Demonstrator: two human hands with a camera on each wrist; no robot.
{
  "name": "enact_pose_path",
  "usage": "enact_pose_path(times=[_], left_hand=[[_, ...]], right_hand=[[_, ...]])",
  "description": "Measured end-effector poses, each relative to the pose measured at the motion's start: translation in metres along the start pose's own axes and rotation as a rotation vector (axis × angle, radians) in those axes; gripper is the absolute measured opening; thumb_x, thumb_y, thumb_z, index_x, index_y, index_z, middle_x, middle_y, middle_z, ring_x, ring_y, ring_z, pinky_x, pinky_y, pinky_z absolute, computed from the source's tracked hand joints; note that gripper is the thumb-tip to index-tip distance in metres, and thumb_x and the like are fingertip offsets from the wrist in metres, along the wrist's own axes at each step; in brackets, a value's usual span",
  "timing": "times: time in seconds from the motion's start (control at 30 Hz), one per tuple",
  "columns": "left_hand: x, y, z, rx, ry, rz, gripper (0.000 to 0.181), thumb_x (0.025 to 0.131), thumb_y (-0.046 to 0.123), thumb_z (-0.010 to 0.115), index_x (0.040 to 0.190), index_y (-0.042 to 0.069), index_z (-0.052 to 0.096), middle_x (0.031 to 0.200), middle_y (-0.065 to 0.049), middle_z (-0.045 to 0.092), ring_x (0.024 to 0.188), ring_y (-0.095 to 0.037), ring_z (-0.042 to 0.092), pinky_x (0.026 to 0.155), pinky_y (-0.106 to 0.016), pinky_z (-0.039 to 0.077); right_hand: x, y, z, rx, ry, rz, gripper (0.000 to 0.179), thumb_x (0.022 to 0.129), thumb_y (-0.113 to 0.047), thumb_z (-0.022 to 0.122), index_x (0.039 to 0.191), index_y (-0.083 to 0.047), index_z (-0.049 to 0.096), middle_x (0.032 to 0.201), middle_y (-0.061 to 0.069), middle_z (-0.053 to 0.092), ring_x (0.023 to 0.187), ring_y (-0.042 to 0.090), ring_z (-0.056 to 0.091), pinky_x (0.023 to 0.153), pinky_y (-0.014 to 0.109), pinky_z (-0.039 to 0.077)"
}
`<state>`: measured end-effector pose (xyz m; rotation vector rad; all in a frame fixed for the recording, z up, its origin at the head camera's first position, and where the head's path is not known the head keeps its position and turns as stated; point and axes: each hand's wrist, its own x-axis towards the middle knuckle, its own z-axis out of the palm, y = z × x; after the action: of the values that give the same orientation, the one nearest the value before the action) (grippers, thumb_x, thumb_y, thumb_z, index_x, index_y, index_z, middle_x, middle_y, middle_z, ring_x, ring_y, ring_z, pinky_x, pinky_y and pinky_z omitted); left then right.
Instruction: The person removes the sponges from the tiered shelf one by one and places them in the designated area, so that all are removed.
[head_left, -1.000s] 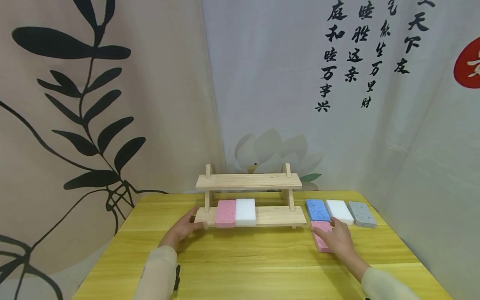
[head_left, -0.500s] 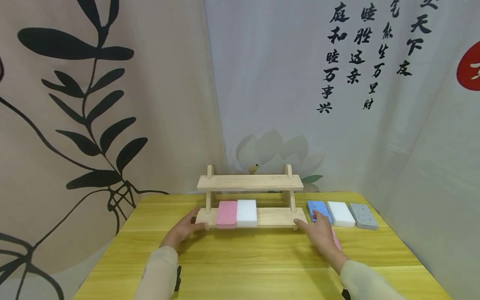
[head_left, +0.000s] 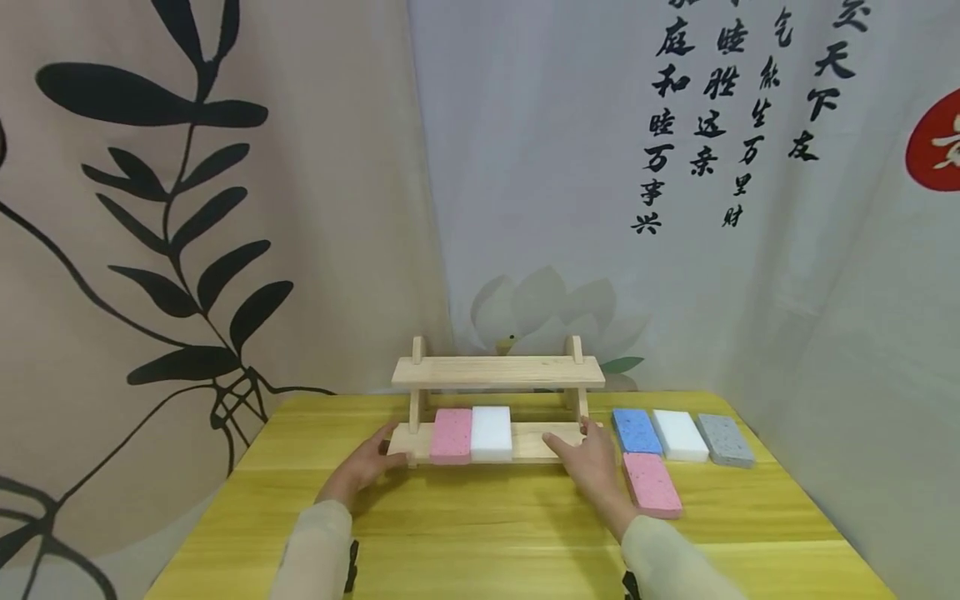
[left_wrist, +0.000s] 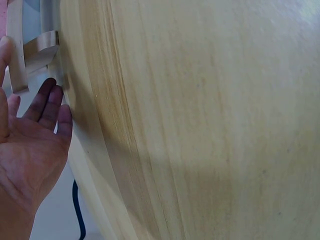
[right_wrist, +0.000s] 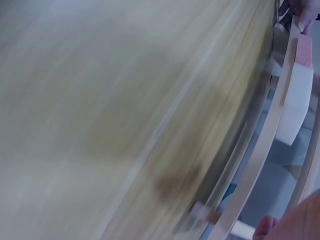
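wood-grain table below, printed backdrop at 12 o'clock; clock positions are centred on the rack. the wooden rack stands upright near the rear table edge, with a pink sponge and a white block side by side on its lower board. left hand: at 8 o'clock, fingers loosely extended, thumb at the board's end. right hand: at 4 o'clock, thumb and fingers spread at the opposite end, gripping nothing; contact cannot be confirmed. handling: the rack is probably light and stiff, and may slide if pushed unevenly; take hold at both ends of the lower board, outside the sponge and block. those two should be light, soft and hard to damage; pinch by the side edges. clearance: a blue sponge, second white block and grey sponge lie at 3 o'clock, a second pink sponge at 4 o'clock, limiting travel that way. the rear edge limits travel toward 12 o'clock; the widest room runs toward 6 o'clock.
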<state>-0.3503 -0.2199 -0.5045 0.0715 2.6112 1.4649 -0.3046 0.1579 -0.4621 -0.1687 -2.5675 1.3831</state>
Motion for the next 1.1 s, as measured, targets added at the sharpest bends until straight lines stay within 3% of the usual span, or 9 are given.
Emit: enact_pose_path(times=[0.3, 0.53, 0.77, 1.1], left_hand=[[-0.002, -0.003, -0.005, 0.006, -0.007, 0.005, 0.088, 0.092, 0.035, 0.071, 0.159, 0.010, 0.019, 0.139, -0.031, 0.047, 0.122, -0.046, 0.050, 0.098, -0.062, 0.041], [-0.001, -0.003, -0.006, 0.010, 0.004, -0.001, 0.085, 0.093, 0.032, 0.071, 0.159, 0.009, 0.020, 0.139, -0.029, 0.048, 0.122, -0.043, 0.051, 0.099, -0.060, 0.042], [-0.001, -0.003, -0.005, -0.014, -0.006, -0.015, 0.087, 0.093, 0.032, 0.071, 0.159, 0.010, 0.020, 0.140, -0.029, 0.047, 0.123, -0.043, 0.051, 0.100, -0.061, 0.041], [0.001, -0.002, -0.004, -0.016, -0.009, -0.010, 0.088, 0.092, 0.032, 0.073, 0.159, 0.009, 0.019, 0.138, -0.029, 0.049, 0.120, -0.041, 0.053, 0.099, -0.060, 0.042]], right_hand=[[0.001, -0.022, 0.043, 0.047, -0.013, 0.002, 0.092, 0.085, -0.049, 0.075, 0.148, 0.005, 0.035, 0.138, 0.025, 0.044, 0.127, 0.043, 0.041, 0.099, 0.057, 0.042], [-0.005, -0.034, 0.071, 0.062, 0.029, 0.004, 0.092, 0.082, -0.045, 0.079, 0.146, 0.007, 0.038, 0.136, 0.026, 0.045, 0.127, 0.043, 0.041, 0.101, 0.056, 0.041], [-0.007, -0.040, 0.091, 0.022, 0.063, 0.000, 0.098, 0.077, -0.050, 0.081, 0.146, 0.007, 0.040, 0.141, 0.029, 0.040, 0.130, 0.046, 0.038, 0.104, 0.057, 0.039], [-0.007, -0.042, 0.110, -0.004, 0.116, -0.005, 0.101, 0.073, -0.050, 0.085, 0.143, 0.009, 0.042, 0.135, 0.030, 0.045, 0.123, 0.045, 0.042, 0.102, 0.055, 0.040]])
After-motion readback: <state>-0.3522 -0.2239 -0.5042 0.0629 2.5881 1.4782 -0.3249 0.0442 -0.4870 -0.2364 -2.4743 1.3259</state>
